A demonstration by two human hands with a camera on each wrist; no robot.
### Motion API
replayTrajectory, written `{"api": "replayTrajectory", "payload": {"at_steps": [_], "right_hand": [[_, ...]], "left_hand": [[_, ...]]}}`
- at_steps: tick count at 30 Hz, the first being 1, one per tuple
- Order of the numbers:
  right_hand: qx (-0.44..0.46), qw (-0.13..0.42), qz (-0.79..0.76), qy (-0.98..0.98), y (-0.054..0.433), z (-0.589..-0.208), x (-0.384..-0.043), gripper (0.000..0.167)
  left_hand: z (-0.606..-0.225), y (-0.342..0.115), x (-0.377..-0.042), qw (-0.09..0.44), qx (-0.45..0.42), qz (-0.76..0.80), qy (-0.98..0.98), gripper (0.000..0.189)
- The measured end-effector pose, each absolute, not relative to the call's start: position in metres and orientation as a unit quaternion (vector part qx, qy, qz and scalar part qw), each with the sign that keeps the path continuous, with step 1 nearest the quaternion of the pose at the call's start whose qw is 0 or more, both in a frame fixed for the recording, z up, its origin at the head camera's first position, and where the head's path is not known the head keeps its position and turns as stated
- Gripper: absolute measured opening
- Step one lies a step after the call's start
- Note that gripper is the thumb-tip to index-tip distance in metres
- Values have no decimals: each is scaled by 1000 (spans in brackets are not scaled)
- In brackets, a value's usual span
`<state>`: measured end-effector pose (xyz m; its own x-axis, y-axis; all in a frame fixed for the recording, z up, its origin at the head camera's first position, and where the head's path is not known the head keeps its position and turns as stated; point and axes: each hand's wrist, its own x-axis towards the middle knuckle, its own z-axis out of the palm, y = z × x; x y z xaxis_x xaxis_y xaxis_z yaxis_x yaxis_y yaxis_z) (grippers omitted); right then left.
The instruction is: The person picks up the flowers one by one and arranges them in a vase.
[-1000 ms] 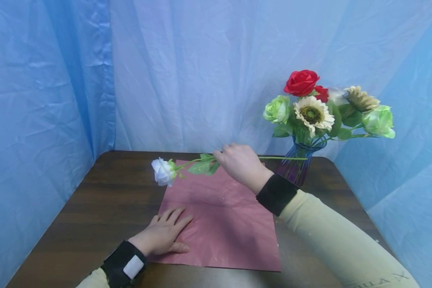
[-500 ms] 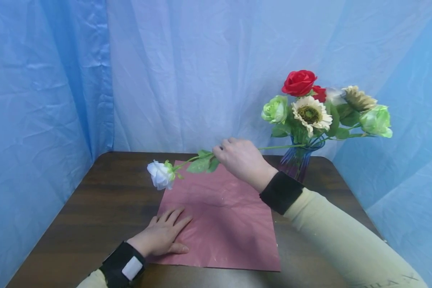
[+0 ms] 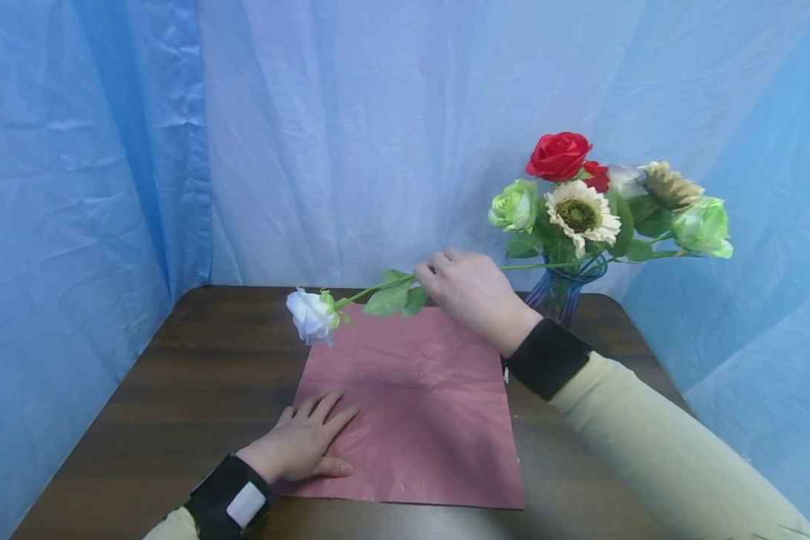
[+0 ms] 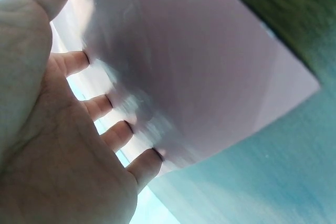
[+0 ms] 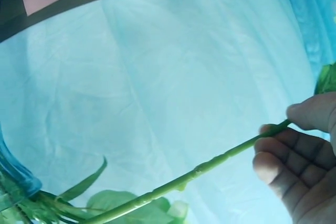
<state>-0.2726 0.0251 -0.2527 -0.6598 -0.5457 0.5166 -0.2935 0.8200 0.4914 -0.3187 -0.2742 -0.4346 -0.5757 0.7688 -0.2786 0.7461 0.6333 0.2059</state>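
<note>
My right hand (image 3: 472, 296) pinches the green stem (image 5: 205, 166) of a white rose between thumb and fingers, above the far part of the paper. The white rose's bloom (image 3: 312, 315) points left, and its stem runs right to the front of the vase mouth. With fingers spread, my left hand (image 3: 300, 444) rests on the left near part of a pinkish-red sheet of paper (image 3: 432, 442). In the left wrist view, the fingertips (image 4: 144, 169) touch that sheet (image 4: 210, 77).
A blue-purple glass vase (image 3: 559, 292) stands at the back right of the dark wooden table (image 3: 175, 405). It holds a red rose (image 3: 559, 156), a cream sunflower (image 3: 579, 216), green roses (image 3: 703, 226) and other flowers. Blue curtains (image 3: 351, 150) surround the table.
My right hand has risen and shifted right and away, carrying the white rose. The stem's far end has come up from beside the vase to its mouth. My left hand has stayed in place.
</note>
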Motion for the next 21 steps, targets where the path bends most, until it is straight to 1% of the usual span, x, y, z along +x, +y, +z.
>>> {"api": "replayTrajectory", "payload": {"at_steps": [4,12,17,21], "right_hand": [[232,339,-178,-894,31,-251,-271,9],[240,358,-176,-885,42,-252,-268,8],[233,367,-169,-884,51,-252,-268,11],[229,386,-148,-881,60,-251,-267,14]], "left_hand": [[-434,-274,-317,171,424,36,889,91],[-435,-275,-317,176,418,33,891,90],[-436,-275,-318,173,418,36,891,91],[-436,-275,-318,177,417,39,891,91]]}}
